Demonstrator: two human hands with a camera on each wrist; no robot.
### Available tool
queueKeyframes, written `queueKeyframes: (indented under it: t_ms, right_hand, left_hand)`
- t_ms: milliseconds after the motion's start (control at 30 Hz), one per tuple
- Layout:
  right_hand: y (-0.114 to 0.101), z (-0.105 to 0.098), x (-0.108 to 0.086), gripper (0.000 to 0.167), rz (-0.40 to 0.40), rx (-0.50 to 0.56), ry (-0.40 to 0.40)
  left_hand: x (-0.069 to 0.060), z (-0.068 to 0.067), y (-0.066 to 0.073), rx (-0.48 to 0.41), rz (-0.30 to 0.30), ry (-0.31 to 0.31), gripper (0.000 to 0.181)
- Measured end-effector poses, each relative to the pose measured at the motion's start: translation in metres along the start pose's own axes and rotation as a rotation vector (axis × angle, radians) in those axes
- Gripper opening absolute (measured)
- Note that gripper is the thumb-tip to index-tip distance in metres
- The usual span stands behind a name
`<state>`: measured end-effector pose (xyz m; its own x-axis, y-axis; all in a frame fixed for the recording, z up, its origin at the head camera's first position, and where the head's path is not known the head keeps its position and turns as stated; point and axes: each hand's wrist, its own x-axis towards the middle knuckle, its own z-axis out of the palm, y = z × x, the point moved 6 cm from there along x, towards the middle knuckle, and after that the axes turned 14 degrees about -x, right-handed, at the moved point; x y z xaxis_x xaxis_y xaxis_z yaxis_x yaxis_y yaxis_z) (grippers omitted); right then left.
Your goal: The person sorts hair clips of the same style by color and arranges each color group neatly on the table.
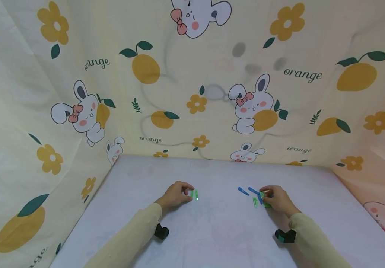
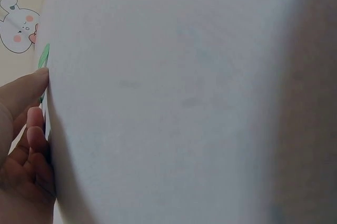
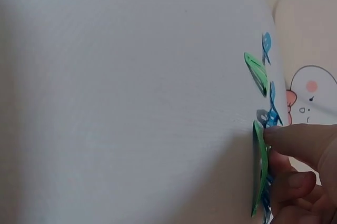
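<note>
In the head view my left hand [image 1: 176,194] has its thumb and index finger at the two ends of a green hair clip [image 1: 191,193], pinching it at the table surface. A second green hair clip [image 1: 196,195] lies just right of it, nearly parallel. My right hand [image 1: 277,199] pinches another green hair clip [image 1: 262,194] at the small pile. Around those fingertips lie blue hair clips [image 1: 243,191] and more green ones [image 1: 254,202]. The right wrist view shows a long green clip [image 3: 259,171] beside the thumb; fingers partly hide the pile.
The hair clips lie on a pale table [image 1: 212,230]. A patterned cloth with rabbits and oranges [image 1: 179,74] hangs behind and at both sides. Dark wrist devices [image 1: 161,231] sit below both wrists.
</note>
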<state>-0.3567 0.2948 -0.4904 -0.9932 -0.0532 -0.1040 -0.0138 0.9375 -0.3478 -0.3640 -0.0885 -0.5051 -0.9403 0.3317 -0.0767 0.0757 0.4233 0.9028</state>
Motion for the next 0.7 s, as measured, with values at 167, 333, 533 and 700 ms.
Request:
queueKeyframes:
  t_ms: [167,333,533,700]
  right_hand:
    - [-0.0002,-0.0011,-0.0001,0.045,0.025,0.034,-0.015]
    - [0.0005,-0.0019,0.0003,0.052,0.038,0.065,-0.016]
    - [0.0008,-0.0053,-0.0010,0.056,0.048,0.101,-0.014]
    - [-0.0053,-0.0082,-0.0036,0.056,0.019,0.129,-0.008]
  left_hand:
    - [-0.0003,-0.0001,0.0002,0.001,-0.005,0.002,0.036]
    - [0.0006,0.0006,-0.0012,0.000,-0.012,0.002,0.036]
    - [0.0007,0.0004,-0.0016,-0.006,-0.015,0.002,0.035]
    - [0.0004,0.0002,-0.0012,-0.001,-0.008,0.004,0.036]
